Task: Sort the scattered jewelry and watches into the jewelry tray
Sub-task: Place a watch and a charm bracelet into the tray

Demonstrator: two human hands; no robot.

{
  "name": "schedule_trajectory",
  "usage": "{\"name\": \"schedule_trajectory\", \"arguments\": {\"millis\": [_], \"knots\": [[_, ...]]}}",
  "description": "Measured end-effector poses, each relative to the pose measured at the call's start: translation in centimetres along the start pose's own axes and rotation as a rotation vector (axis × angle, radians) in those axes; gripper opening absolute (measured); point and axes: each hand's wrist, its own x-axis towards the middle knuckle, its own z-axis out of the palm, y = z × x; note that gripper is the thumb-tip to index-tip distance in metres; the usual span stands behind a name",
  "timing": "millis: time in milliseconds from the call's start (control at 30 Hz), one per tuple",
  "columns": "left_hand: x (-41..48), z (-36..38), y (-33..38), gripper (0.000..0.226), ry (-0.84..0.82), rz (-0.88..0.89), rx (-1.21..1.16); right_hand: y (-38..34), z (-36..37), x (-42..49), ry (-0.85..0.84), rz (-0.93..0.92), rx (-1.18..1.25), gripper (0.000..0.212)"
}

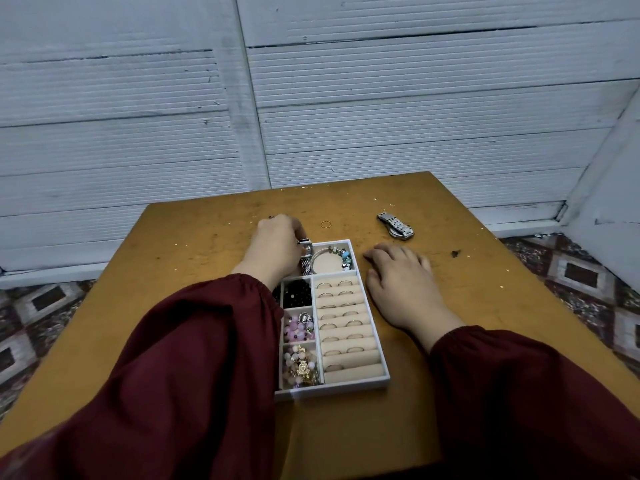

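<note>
my left hand (277,249) is curled over the mesh-band watch (306,258), fingertips pinching its square silver case. the band hangs down into the far left compartment of the jewelry tray (346,386). my right hand (403,277) lies flat and relaxed on the counter (207,237) just beside the tray's right wall, holding nothing.

i judge this watch light but top-heavy. the case is stiff and smooth and the mesh band limp, so it will flop and fold wherever i let go. holding the case by its edges seems best, letting the band settle first. the compartment is narrow and the beaded bracelet (343,256) coiled in the next one sits close, so a swinging band could catch on the divider.

beyond the tray lie a thin gold ring (326,224) and, well to its right, a link-band watch (396,226) on its side. the ring looks tiny, hard and slippery. i'd expect to need a fingertip pinch, or a slide, to lift it off the flat wood. the link-band watch looks heavier, and gripping across the case should do. nothing stands between either piece and my hands. my left sleeve (207,358) drapes over the tray's left edge and hides part of it.
</note>
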Motion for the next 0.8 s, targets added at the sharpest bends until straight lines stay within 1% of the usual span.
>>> {"name": "schedule_trajectory", "arguments": {"millis": [100, 233, 533, 667, 800], "knots": [[0.05, 0.31, 0.09, 0.018, 0.006, -0.015, -0.023, 0.00, -0.05, -0.05, -0.002, 0.001, 0.000, 0.041], [0.05, 0.46, 0.14, 0.014, 0.007, -0.033, -0.025, 0.08, -0.05, -0.01, -0.001, -0.002, 0.001, 0.041], [0.20, 0.76, 0.36, 0.017, 0.002, -0.021, 0.085, 0.03, -0.05, 0.02, 0.019, -0.002, 0.002, 0.041], [0.27, 0.43, 0.34, 0.026, -0.004, 0.008, 0.119, 0.06, -0.01, 0.01, 0.017, 0.000, 0.004, 0.041], [0.08, -0.07, 0.64, 0.028, -0.004, 0.047, 0.180, 0.09, 0.06, 0.12, 0.016, -0.001, 0.008, 0.041]]}}
